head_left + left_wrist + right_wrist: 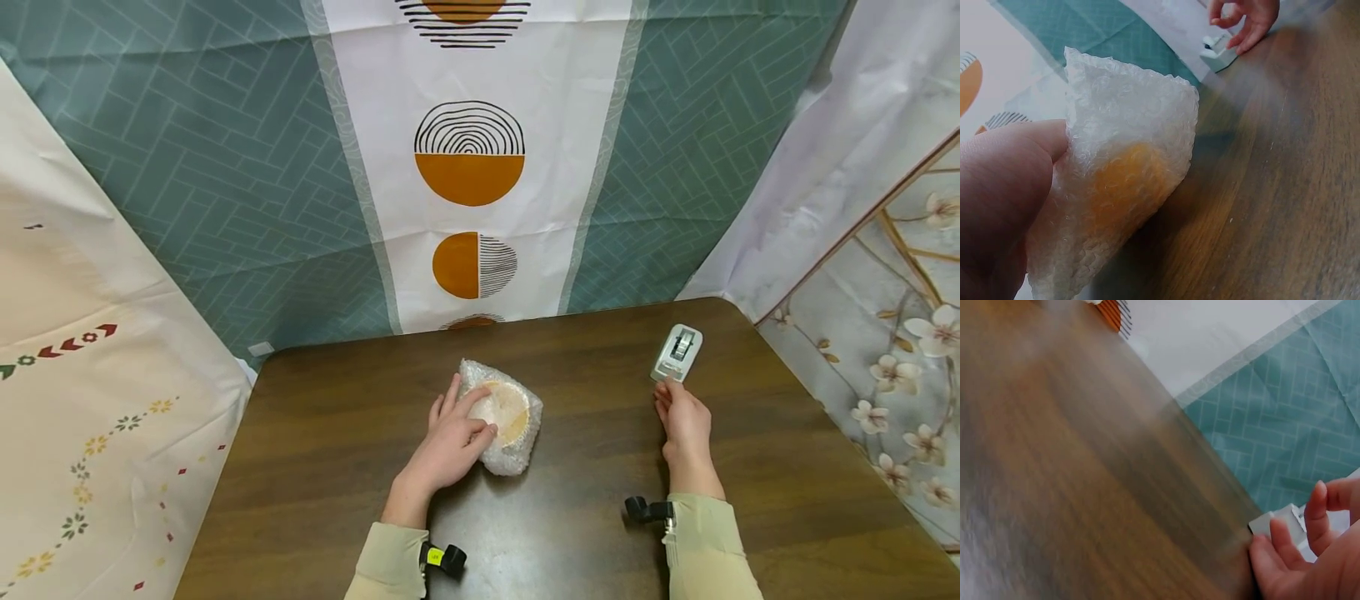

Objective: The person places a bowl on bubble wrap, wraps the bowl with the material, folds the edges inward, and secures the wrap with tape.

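A bubble-wrapped parcel (517, 460) sits on the table a little right of its middle; through the clear wrap shows a round white and orange-yellow thing (1127, 181). My left hand (450, 442) rests on the parcel from the left, index finger stretched across its top and thumb at the near side. In the left wrist view the wrap stands up beside that hand. Toward the back right lies a light grey tape dispenser (677, 352) with a roll in it. My right hand (686, 421) has its fingertips at the dispenser's near end; I cannot tell whether they pinch tape.
The dark brown wooden table (337, 483) ends at the back against a green and white patterned cloth (480, 75). Printed cloths hang at the left (90, 400) and right (885, 358). Bare wood lies between the parcel and the dispenser.
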The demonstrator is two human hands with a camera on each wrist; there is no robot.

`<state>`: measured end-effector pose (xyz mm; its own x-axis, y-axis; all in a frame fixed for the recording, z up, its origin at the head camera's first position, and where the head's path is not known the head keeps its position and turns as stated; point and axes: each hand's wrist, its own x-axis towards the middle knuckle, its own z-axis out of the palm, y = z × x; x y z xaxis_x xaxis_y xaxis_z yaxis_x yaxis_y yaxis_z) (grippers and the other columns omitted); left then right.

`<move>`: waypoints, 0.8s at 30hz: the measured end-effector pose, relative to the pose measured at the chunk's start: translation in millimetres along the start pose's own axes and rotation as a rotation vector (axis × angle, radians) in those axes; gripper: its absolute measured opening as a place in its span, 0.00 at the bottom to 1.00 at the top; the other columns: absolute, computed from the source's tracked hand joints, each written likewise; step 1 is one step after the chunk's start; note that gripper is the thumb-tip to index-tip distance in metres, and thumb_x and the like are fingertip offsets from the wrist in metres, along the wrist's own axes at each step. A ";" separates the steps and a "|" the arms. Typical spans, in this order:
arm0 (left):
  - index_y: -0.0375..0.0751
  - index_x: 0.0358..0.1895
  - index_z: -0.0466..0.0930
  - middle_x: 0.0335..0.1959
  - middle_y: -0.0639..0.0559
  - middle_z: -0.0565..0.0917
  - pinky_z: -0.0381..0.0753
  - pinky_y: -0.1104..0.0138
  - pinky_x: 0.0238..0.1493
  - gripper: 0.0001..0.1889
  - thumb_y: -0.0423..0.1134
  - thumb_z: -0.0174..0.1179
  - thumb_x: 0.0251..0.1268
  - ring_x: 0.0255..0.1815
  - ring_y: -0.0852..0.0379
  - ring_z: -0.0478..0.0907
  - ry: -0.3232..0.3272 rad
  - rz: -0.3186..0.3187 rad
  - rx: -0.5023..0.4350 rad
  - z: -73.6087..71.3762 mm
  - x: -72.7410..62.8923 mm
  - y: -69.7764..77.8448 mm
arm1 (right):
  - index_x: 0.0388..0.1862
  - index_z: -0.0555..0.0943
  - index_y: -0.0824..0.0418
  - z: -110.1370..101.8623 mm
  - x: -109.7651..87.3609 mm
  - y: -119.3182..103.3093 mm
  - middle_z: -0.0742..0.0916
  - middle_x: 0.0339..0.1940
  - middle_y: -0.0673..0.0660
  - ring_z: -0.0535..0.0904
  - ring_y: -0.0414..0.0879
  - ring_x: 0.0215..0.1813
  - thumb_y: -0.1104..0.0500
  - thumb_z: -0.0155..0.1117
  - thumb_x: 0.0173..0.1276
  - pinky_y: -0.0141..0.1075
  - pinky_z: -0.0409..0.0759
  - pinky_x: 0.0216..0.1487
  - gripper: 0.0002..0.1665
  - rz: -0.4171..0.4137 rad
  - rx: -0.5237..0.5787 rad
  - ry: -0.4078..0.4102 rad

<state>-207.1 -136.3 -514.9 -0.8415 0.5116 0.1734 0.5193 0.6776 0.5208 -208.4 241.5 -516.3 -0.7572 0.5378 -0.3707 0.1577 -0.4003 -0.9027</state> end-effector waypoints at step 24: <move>0.55 0.27 0.86 0.81 0.51 0.69 0.47 0.25 0.75 0.21 0.50 0.54 0.84 0.88 0.33 0.36 0.005 0.004 0.013 0.4 0.9 0.4 | 0.29 0.78 0.58 -0.4 1.3 10.9 0.76 0.38 0.49 0.74 0.40 0.47 0.60 0.52 0.82 0.23 0.80 0.49 0.17 -0.128 -0.196 -0.058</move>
<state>-207.6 -135.4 -514.9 -0.8402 0.5117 0.1795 0.5244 0.6824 0.5093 -207.3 238.2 -526.7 -0.8134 0.5287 -0.2425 0.1738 -0.1771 -0.9687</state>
